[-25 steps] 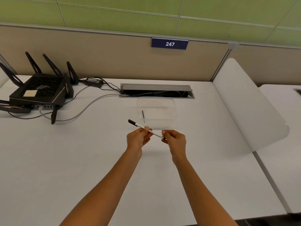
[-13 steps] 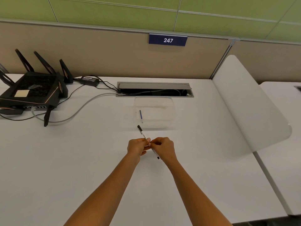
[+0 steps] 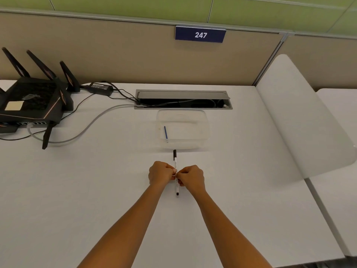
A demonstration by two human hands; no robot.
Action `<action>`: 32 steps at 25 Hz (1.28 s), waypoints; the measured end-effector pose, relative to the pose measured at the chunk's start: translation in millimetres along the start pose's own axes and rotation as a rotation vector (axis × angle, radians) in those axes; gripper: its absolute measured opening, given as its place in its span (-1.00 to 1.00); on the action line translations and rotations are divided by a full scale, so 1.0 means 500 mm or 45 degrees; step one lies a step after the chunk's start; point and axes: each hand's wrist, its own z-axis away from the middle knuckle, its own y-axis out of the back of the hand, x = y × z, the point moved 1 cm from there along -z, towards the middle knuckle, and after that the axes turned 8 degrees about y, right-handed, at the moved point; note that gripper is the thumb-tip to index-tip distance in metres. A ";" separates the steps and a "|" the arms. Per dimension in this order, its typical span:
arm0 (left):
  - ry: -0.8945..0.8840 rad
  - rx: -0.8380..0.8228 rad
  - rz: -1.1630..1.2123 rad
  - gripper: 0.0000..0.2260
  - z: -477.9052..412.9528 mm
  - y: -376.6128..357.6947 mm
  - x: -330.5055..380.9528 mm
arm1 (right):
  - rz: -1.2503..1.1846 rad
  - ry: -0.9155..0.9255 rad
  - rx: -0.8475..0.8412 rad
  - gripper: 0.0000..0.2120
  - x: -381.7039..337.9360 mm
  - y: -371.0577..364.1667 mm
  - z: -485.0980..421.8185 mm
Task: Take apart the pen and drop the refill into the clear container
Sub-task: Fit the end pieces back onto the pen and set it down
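A slim white pen [image 3: 175,163] with black ends points straight away from me, just above the white desk. My left hand [image 3: 160,173] and my right hand [image 3: 191,177] both pinch its middle, fingertips touching each other. The pen's far black cap reaches close to the clear container [image 3: 204,120], which stands a little beyond my hands. Inside the container, near its left wall, lies a thin blue refill [image 3: 165,132].
A black router [image 3: 32,101] with several antennas sits at the far left, with a power brick [image 3: 99,87] and cables [image 3: 85,128] running to an open cable tray [image 3: 183,99] behind the container. A white curved divider [image 3: 301,120] rises on the right.
The pen has turned from lying slanted across me to pointing straight ahead. My hands came together at its middle and moved slightly nearer to me.
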 end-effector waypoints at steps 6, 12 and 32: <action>-0.009 0.010 -0.151 -0.90 0.000 -0.002 0.007 | 0.035 -0.027 -0.027 -0.87 0.008 -0.010 -0.004; 0.019 0.002 -0.186 -0.91 -0.006 0.000 0.002 | 0.087 -0.020 -0.029 -0.88 0.008 -0.016 -0.004; -0.053 0.081 -0.270 -0.92 -0.014 0.005 -0.015 | 0.130 -0.018 0.057 -0.76 0.024 -0.026 -0.007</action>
